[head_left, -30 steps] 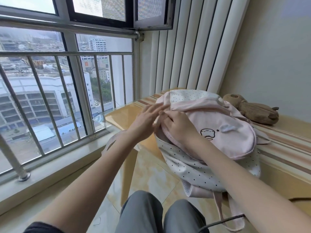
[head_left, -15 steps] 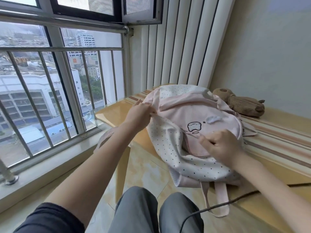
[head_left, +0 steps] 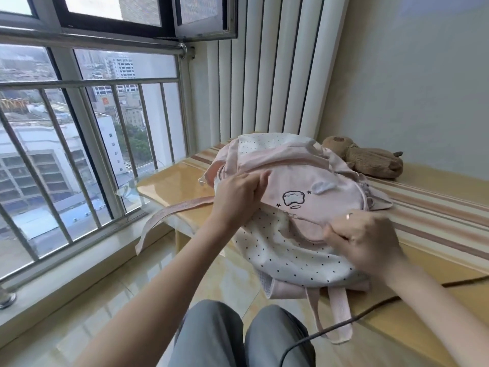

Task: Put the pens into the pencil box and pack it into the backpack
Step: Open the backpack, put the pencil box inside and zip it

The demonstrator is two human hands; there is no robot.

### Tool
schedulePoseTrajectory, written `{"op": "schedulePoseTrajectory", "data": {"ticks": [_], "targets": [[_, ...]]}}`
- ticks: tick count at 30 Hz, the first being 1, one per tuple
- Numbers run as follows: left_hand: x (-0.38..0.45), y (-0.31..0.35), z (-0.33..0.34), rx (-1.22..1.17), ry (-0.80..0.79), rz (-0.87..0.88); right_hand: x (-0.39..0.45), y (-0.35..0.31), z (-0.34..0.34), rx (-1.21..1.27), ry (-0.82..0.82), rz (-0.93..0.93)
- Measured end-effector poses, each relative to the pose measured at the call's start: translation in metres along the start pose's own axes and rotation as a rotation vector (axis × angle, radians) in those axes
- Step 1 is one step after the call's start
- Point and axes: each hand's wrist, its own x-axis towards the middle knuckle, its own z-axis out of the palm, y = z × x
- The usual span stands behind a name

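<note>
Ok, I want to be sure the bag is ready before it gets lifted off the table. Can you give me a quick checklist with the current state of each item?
1. Backpack resting on the table: ok.
2. Left hand gripping the pink fabric near the top: ok.
3. Right hand pinching at the front pocket's edge: ok.
4. Zippers fully closed: cannot tell.
5. Pencil box and pens inside: cannot tell, none visible.
6. Black cable clear of the hanging straps: not ok, it crosses them.

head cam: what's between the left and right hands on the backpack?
Head view: only the backpack's pink front pocket, with its embroidered face, lies between the left hand and right hand. No pens or pencil box show.
</note>
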Motion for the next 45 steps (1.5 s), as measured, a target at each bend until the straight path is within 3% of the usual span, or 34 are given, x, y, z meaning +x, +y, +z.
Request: {"op": "schedulePoseTrajectory", "data": {"ticks": [9,13,16,18,21,24,26,30,33,38,42,45], "targets": [[-0.007,-0.014,0.004,-0.057,-0.134,-0.097,-0.027,0.064,-0.007,-0.159,0.036,0.15],[-0.003,-0.009,0.003,0.042,-0.223,-0.133,-0.022,0.054,-0.003,-0.079,0.026,0.366],[0.001,0.013,0.003,0.155,-0.338,0.065,-0.012,0.04,0.001,0.157,0.068,0.729],[0.003,0.041,0.011,0.103,-0.473,0.225,-0.004,0.031,0.005,0.325,0.092,0.879],[0.005,0.074,0.03,-0.001,-0.722,0.279,0.004,0.018,0.007,0.318,0.074,0.873],[0.009,0.073,0.038,-0.104,-0.893,0.233,0.0,0.015,-0.002,0.141,0.057,0.583],[0.017,0.067,0.029,-0.215,-0.915,0.18,-0.007,0.019,-0.007,0.051,0.051,0.412],[0.041,0.058,-0.002,-0.283,-0.875,0.097,-0.002,0.037,-0.015,-0.018,0.234,0.379],[0.05,0.051,-0.018,-0.257,-0.956,0.028,-0.005,0.068,-0.015,-0.082,0.204,0.46],[0.046,0.057,-0.009,-0.371,-1.117,0.003,0.0,0.109,0.013,-0.167,-0.075,0.656],[0.036,0.045,-0.004,-0.388,-1.269,-0.109,0.017,0.111,0.03,0.169,-0.043,0.987],[0.033,0.052,0.009,-0.317,-1.257,-0.124,0.023,0.092,0.04,0.428,0.012,1.133]]}}
